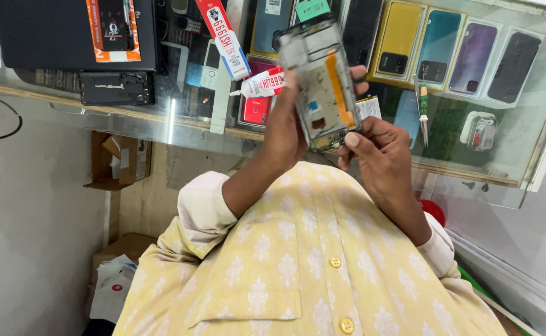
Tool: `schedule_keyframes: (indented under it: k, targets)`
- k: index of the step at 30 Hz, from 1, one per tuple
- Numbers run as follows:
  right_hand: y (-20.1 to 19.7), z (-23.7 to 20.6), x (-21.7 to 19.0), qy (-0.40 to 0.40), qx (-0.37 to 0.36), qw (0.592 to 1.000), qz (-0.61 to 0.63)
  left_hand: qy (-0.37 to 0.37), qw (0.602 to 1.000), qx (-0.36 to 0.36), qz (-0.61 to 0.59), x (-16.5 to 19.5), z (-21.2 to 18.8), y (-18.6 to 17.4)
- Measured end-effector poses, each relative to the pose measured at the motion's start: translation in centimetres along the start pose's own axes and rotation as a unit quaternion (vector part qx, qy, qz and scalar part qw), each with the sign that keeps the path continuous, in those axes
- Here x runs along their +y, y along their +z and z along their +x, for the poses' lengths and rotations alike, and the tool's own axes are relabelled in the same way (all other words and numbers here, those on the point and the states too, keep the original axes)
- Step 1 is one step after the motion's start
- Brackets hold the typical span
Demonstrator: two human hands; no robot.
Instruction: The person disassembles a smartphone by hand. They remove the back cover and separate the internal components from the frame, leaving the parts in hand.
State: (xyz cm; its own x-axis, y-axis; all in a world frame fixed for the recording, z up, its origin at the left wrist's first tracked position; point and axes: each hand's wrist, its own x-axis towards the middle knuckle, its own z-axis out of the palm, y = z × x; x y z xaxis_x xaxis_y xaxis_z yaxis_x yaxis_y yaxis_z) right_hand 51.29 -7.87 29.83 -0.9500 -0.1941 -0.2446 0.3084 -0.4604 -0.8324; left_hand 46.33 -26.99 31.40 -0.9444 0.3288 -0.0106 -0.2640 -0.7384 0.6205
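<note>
An opened phone body (319, 81), its back off so the inner frame and an orange strip show, is held up over the glass counter (180, 127). My left hand (284, 127) grips its left edge. My right hand (379, 149) holds its lower right corner, thumb pressed on the bottom edge. A small red and white glue tube (262, 83) pokes out just left of my left hand; whether that hand holds it I cannot tell.
Under the glass lie several phones in yellow, teal, purple and black (438, 53). A dark laptop (68, 31) and a black phone part (116, 88) sit at the left. A small screwdriver (423, 112) and a clear case (479, 132) rest at the right. Cardboard boxes (119, 160) stand below.
</note>
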Motion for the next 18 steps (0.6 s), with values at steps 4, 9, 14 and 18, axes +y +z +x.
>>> schedule_keyframes:
  k: [4,9,14,18]
  targets:
    - [-0.8,0.6,0.7,-0.033,0.023,0.999,-0.017,-0.017,0.979,0.013,0.204,-0.5,-1.1,-0.5]
    - [-1.3,0.7,1.4,-0.040,0.008,0.998,-0.040,-0.067,0.985,-0.007,0.159,-0.9,-1.9,-1.3]
    - [-2.1,0.9,1.2,-0.034,-0.016,0.999,-0.027,-0.088,0.976,-0.014,0.198,-1.0,-2.0,-2.0]
    - [-2.3,1.0,1.5,-0.019,-0.006,0.997,-0.079,-0.106,0.960,0.007,0.260,-1.3,-2.2,-2.4]
